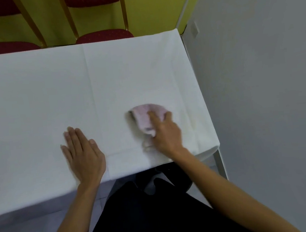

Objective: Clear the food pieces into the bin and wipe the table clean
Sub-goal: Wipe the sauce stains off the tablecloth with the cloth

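Note:
A table with a white tablecloth [57, 83] fills the view. My right hand [165, 133] grips a crumpled pale pink cloth [145, 116] and presses it onto the tablecloth near the table's right front corner. My left hand [83, 153] lies flat, palm down, fingers together, on the tablecloth near the front edge, apart from the cloth. I see no food pieces on the visible tablecloth, and no bin is in view.
Two red-cushioned chairs [104, 36] with gold frames stand behind the table's far edge, against a yellow wall. A grey wall [266, 87] runs close along the table's right side. My dark-clothed legs [148, 218] are below the front edge.

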Available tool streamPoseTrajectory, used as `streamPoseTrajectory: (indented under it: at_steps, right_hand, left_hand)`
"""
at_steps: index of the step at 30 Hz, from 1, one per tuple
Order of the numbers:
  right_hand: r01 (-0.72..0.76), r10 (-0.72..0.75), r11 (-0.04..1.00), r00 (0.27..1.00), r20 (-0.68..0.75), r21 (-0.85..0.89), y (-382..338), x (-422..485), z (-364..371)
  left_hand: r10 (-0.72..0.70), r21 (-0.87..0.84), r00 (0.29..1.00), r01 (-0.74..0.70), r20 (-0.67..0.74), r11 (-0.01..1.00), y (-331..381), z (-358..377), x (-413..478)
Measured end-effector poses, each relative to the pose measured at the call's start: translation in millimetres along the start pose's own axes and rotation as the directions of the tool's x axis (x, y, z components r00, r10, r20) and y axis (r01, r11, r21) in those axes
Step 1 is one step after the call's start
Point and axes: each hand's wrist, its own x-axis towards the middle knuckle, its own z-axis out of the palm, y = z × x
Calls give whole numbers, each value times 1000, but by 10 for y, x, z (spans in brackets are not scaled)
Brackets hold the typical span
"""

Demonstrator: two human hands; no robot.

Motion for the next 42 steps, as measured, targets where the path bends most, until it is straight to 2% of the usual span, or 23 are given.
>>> streamPoseTrajectory:
  at_steps: [4,7,9,12,14,16,19,21,23,26,29,33,37,42]
  right_hand:
    - [-246,246,969,959,-138,14,682,-6,-231]
    - [-265,272,962,953,-135,66,535,0,-188]
    - [-186,191,978,980,-52,99,146,-94,-30]
    - [13,-18,997,998,61,81,-616,-363,304]
    - [149,-157,984,985,74,103,-958,-526,441]
    - [187,-197,975,978,71,120,-978,-540,453]
    - [125,-128,990,991,45,72,-537,-443,334]
    - [6,-5,999,1000,-22,49,-132,-402,217]
    - [-111,115,991,991,-70,69,186,-389,91]
    - [-169,179,977,982,-67,131,272,-380,30]
    - [-148,157,971,987,-39,187,-24,-387,109]
    - [-18,13,989,999,35,146,-647,-428,308]
    - [27,-35,992,997,65,119,-1252,-448,535]
    - [9,-16,990,998,54,139,-1910,-355,740]
  left_hand:
    - [-51,-1,999,51,-8,999,-11,-19,-44]
    - [-46,-2,999,46,-22,999,10,-18,-44]
    - [-41,3,999,41,-30,999,6,-11,-49]
    - [-31,32,998,33,-45,999,-24,0,-50]
    - [0,32,1000,1,-29,999,-58,10,-56]
    - [19,39,1000,-18,-17,999,-83,4,-58]
    - [-10,32,1000,10,-14,999,-71,-25,-63]
    - [-15,34,1000,15,0,999,-42,-42,-66]
    - [-21,20,1000,20,19,1000,-44,-48,-59]
    - [-30,-27,998,31,48,999,-66,-57,-43]
    - [-18,-36,997,21,73,999,-125,-89,-30]
    - [-51,-48,995,55,85,997,-381,-208,11]
    - [-122,-45,991,124,47,991,-987,-381,113]
    - [-209,-16,978,209,-6,978,-1898,-632,357]
